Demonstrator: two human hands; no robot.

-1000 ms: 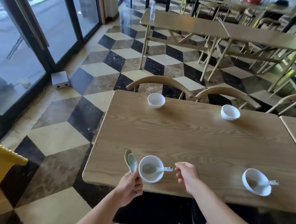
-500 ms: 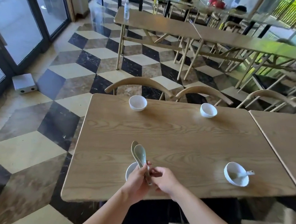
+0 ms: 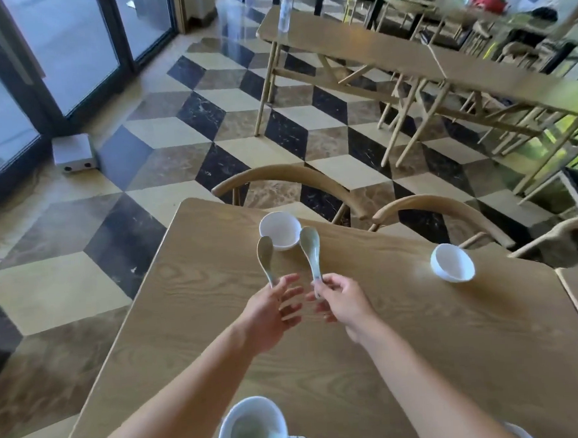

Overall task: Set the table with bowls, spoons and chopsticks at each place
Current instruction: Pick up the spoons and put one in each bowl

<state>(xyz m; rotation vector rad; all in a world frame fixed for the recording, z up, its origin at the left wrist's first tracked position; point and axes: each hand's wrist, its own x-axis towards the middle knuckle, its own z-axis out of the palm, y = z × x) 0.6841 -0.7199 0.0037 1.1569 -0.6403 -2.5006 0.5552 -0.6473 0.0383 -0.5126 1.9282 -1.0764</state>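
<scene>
Over the wooden table [image 3: 424, 346], both forearms reach toward the far side, hands side by side. Left hand [image 3: 269, 313] pinches the handle of one pale spoon [image 3: 265, 258], its other fingers spread loosely; right hand [image 3: 345, 303] curls around a second spoon [image 3: 310, 248]. Both spoons point at the far-left bowl [image 3: 280, 230]. Another empty bowl [image 3: 452, 262] sits far right; a near bowl [image 3: 251, 427] holds a spoon.
</scene>
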